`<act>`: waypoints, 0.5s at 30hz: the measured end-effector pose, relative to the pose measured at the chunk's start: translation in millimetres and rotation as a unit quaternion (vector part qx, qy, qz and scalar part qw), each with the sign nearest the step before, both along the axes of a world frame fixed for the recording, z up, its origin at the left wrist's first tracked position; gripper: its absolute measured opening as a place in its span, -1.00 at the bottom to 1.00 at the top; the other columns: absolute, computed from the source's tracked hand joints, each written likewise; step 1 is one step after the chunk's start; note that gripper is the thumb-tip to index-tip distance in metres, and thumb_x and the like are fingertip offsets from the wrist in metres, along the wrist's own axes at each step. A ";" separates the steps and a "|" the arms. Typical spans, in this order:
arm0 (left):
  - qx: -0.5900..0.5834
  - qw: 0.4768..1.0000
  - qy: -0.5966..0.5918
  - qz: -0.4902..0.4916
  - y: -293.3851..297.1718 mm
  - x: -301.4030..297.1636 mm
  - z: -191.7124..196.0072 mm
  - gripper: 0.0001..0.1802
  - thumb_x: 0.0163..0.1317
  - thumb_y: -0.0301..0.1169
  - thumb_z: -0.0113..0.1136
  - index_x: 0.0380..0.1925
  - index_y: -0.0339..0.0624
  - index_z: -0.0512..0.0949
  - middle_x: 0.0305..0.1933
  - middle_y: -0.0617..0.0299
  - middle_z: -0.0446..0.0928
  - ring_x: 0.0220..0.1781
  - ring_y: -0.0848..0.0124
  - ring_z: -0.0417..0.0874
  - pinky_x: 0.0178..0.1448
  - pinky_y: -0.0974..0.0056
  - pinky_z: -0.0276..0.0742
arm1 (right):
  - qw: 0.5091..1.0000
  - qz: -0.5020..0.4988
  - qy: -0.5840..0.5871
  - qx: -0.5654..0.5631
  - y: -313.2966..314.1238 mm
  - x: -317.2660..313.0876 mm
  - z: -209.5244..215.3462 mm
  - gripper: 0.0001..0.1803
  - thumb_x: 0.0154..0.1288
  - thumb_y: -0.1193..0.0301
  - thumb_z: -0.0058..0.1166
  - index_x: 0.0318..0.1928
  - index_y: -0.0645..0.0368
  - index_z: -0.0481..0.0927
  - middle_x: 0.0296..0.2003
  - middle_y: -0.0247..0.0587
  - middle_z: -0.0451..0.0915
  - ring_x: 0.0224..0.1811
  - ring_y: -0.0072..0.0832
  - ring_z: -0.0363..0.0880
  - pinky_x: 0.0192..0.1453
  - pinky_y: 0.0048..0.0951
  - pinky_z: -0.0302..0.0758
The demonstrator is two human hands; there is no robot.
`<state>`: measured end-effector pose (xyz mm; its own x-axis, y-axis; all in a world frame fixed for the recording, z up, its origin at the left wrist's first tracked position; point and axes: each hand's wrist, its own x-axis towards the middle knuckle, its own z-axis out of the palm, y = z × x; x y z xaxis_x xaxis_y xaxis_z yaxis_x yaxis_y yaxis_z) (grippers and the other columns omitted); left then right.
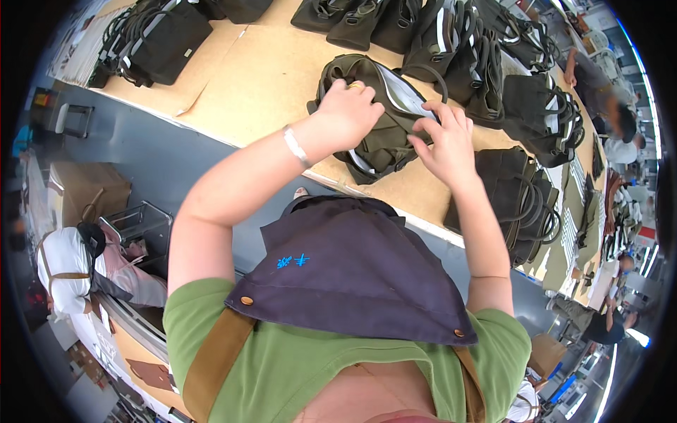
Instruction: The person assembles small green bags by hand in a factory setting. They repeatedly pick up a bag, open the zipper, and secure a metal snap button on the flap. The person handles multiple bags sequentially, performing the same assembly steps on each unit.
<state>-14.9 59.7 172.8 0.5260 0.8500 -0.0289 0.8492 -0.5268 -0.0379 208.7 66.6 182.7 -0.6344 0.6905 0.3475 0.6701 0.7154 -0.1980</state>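
Note:
A dark olive handbag (392, 139) lies with its mouth open on the tan worktable in front of me, pale lining and a white strip showing along its opening. My left hand (350, 114) is at the bag's left rim, its fingers curled over the fabric and their tips partly hidden. On the opposite side, my right hand (448, 144) is at the bag's right edge beside the white strip. Its thumb and fingers are apart. One looped handle rises behind the right edge of the bag.
Finished-looking dark bags (430, 49) stand in a row along the table's far side. More bags (522, 197) lie to my right, and another group (159, 42) sits at the far left. A cardboard box (88, 190) and a seated person (67, 271) are off to the left.

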 end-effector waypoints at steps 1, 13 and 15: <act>-0.022 0.998 0.051 -0.004 13.4 11.4 1.1 -0.70 0.16 -0.30 0.22 -0.09 -0.06 0.58 -0.09 0.18 0.58 0.09 0.30 0.56 0.08 0.10 0.40 | 0.999 -0.010 0.042 0.001 -2.4 -8.1 -4.9 -0.83 -0.04 0.44 0.31 -0.40 0.07 0.58 -0.16 -0.26 0.54 -0.05 -0.25 0.50 0.03 -0.27 0.41; -0.352 0.902 -0.244 0.056 83.4 -54.3 -8.9 -0.66 0.03 -0.44 0.22 -0.12 -0.15 0.54 -0.27 0.06 0.62 -0.12 0.11 0.65 -0.04 0.13 0.52 | 0.948 -0.107 -0.163 -0.251 6.2 -32.1 -43.2 -0.82 0.05 0.52 0.16 -0.26 0.17 0.65 -0.40 -0.08 0.69 -0.24 -0.20 0.70 -0.19 -0.23 0.59; -0.286 0.941 -0.161 0.083 64.8 -47.6 19.5 -0.51 -0.03 -0.43 0.31 -0.02 -0.11 0.49 -0.19 0.12 0.59 -0.07 0.13 0.62 0.02 0.13 0.50 | 0.925 -0.054 -0.010 -0.376 16.6 -18.0 -41.0 -0.87 0.08 0.50 0.19 -0.30 0.16 0.67 -0.41 -0.13 0.69 -0.26 -0.30 0.70 -0.19 -0.32 0.58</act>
